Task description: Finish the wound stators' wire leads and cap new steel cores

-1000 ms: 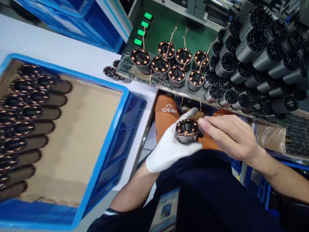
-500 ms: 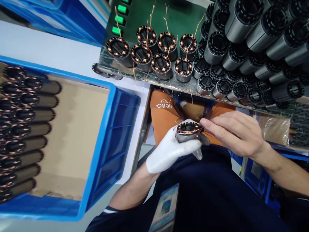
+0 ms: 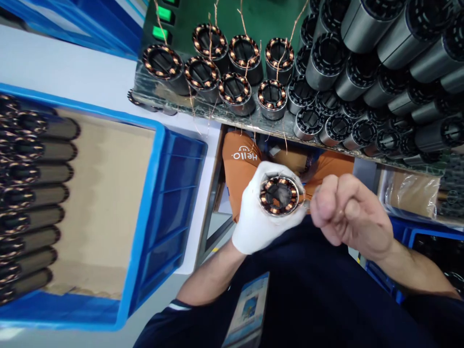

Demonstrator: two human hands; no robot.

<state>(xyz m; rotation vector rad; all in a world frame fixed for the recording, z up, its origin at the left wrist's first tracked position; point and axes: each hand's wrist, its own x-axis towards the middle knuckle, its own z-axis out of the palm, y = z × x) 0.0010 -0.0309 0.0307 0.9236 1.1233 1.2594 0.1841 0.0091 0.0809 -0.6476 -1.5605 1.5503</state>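
Left hand (image 3: 255, 220), white-gloved, wraps round a copper-wound stator core (image 3: 279, 210), thumb and fingers pressed against its wall. Core sits in the palm above the lap, wound end facing up towards the head camera. Left forearm comes up from the lower left, wrist nearly straight.

Right hand (image 3: 351, 215), bare, is just beside the core on its right. Fingers curled inward, thumb folded near them, slightly blurred. A thin wire (image 3: 303, 194) runs off the core's rim towards these fingertips; cannot tell whether they pinch it. Right forearm enters from the lower right.

Edges: front lip of the green bench (image 3: 270, 21) runs just beyond both hands, sloping down to the right. Seven wound cores (image 3: 239, 105) stand near that lip, some wire ends hanging over it. Plain cylinders (image 3: 322, 77) crowd the bench's right part, several stacked high.

Left side: blue crate's rim (image 3: 145, 203), well apart from the gloved hand; rows of cores (image 3: 54, 173) lie along its far side.

Working room: the pocket between bench lip and dark top (image 3: 308, 299), over orange trousers (image 3: 237, 169).
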